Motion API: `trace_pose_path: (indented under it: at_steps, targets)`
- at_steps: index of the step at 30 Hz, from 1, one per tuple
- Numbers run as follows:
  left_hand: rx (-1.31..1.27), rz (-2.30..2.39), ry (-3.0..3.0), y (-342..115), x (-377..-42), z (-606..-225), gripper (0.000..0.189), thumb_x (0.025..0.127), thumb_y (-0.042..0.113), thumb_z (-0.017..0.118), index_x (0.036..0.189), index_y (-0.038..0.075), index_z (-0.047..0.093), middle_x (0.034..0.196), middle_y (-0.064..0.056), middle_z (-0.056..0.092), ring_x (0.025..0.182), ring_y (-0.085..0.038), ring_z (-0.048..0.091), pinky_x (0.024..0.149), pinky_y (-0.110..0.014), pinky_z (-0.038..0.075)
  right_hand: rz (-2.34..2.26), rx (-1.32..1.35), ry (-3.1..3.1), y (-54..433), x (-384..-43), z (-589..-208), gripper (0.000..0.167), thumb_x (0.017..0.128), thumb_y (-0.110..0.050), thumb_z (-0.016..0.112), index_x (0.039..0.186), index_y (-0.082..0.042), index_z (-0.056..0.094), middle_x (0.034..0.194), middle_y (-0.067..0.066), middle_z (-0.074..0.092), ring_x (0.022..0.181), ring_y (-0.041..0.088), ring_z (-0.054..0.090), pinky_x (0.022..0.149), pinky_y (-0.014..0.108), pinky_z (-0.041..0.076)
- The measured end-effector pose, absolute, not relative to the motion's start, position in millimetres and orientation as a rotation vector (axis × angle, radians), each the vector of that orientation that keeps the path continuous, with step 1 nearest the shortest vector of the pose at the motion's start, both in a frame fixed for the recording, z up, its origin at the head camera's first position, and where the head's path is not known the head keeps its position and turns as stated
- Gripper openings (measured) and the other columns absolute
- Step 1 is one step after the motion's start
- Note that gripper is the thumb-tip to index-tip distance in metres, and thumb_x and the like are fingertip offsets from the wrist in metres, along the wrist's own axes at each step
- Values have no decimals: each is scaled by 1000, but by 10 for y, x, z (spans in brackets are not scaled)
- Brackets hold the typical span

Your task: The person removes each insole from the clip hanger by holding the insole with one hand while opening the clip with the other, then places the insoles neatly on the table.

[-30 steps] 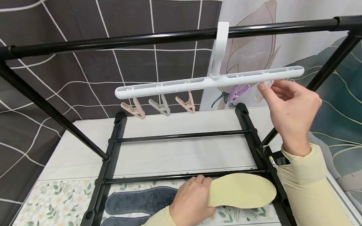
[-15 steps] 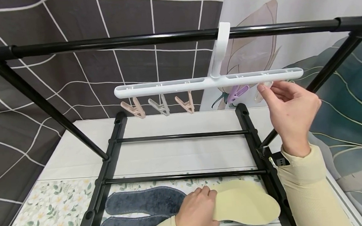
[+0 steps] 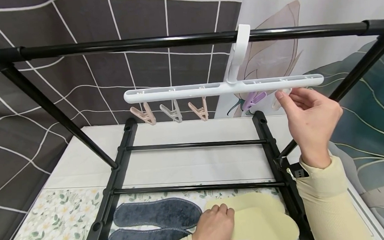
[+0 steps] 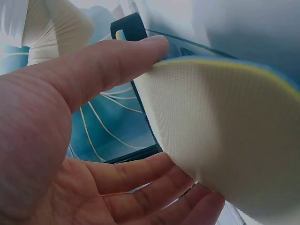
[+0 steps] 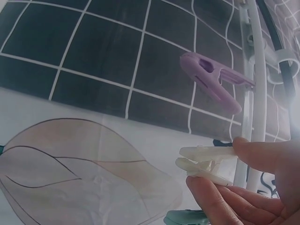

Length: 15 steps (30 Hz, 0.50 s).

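Note:
My left hand (image 3: 215,228) holds a pale yellow insole (image 3: 268,227) by its edge, low in the head view. In the left wrist view the thumb lies over its rim and the fingers are beneath. A second yellow insole (image 3: 256,199) lies partly under it. Up on the right, my right hand (image 3: 314,120) pinches a whitish clothespin (image 5: 208,153) hanging from a white hanger (image 3: 177,92). Its jaws point left in the right wrist view, with nothing visible between them. A purple clothespin (image 3: 254,99) hangs beside it, and a teal one (image 5: 187,217) shows in the right wrist view.
The hanger hooks over the top bar (image 3: 134,45) of a black rack. Two pink clothespins and a grey one (image 3: 173,112) hang on its left half. Two dark grey insoles (image 3: 156,212) lie at lower left, between the rack's side rails. Dark grid-patterned cloth (image 3: 139,20) forms the backdrop.
My left hand has drawn the yellow insole nearer and slightly right, uncovering another yellow insole behind it. My right hand stays on the clothespin. The head view has shifted slightly.

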<state>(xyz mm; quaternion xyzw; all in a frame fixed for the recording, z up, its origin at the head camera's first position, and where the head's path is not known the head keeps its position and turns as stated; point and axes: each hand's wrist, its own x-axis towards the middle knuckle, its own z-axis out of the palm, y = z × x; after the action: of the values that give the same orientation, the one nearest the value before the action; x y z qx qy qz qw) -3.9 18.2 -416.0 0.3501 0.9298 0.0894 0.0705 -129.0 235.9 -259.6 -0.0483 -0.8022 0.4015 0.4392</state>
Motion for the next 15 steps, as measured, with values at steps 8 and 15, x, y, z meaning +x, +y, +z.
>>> trace_pose_path:
  at_steps: [8, 15]
  targets:
    - [1188, 142, 2896, 218, 24, -4261, 47, 71, 46, 87, 97, 12, 70, 77, 2, 52, 63, -7, 44, 51, -17, 32, 1016, -114, -1985, 2366, -1294, -2610, 33, 85, -26, 81, 108, -1, 78, 101, 15, 76, 81, -17, 63, 79, 12, 53]
    - [1314, 159, 2961, 219, 77, -4365, 21, 91, 35, 72, 91, 15, 71, 76, 4, 48, 60, -5, 29, 46, -17, 20, 1021, -117, -1982, 2367, -1296, -2617, 33, 85, -25, 82, 107, -1, 78, 100, 16, 75, 81, -16, 63, 78, 12, 53]
